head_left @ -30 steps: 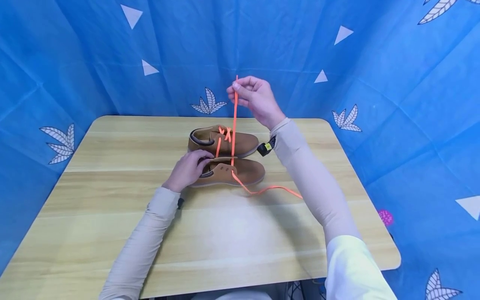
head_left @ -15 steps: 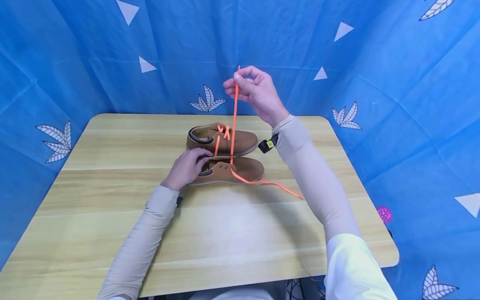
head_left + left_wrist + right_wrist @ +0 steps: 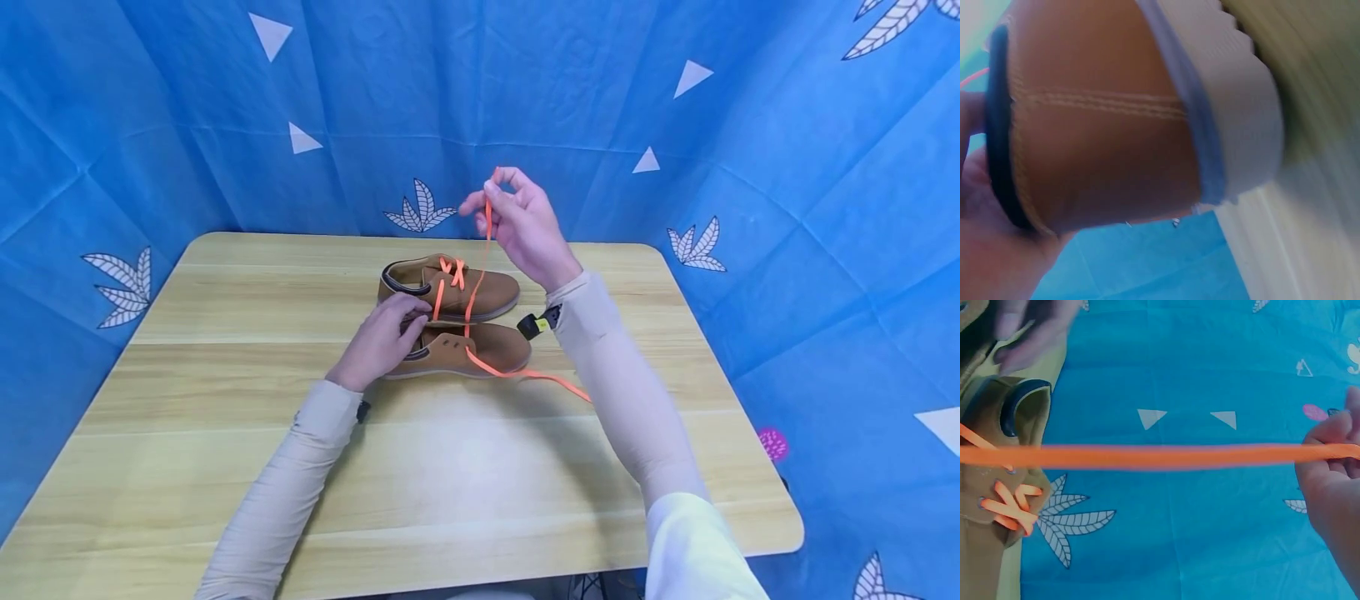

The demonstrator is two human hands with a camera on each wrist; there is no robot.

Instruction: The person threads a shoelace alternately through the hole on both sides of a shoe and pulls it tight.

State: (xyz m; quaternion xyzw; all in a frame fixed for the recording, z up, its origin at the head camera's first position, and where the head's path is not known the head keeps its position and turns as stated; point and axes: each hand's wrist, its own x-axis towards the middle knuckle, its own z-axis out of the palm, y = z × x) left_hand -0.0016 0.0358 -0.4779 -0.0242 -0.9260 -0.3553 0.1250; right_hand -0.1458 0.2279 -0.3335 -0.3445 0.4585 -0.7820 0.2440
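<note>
A: Has the right hand let go?
B: No, thumb and forefinger are pinched together on the orange lace, close to its upper end. The hand sits lower than half a second ago, though.
A: And the lace?
B: It ran straight up then; now it slants and bows a little between the hand and the near shoe. Its other end curves from that shoe across the worktop to the right sleeve.
A: What about the left hand?
B: Over the near shoe's heel opening. Earlier it held the far flap up; that flap looks lower now, and thumb and forefinger stand apart with nothing seen between them. Whether they touch the shoe, I can't tell.
A: Have the shoes moved?
B: Not that I can see. The far shoe lies just beyond the near one, both toes pointing right.
</note>
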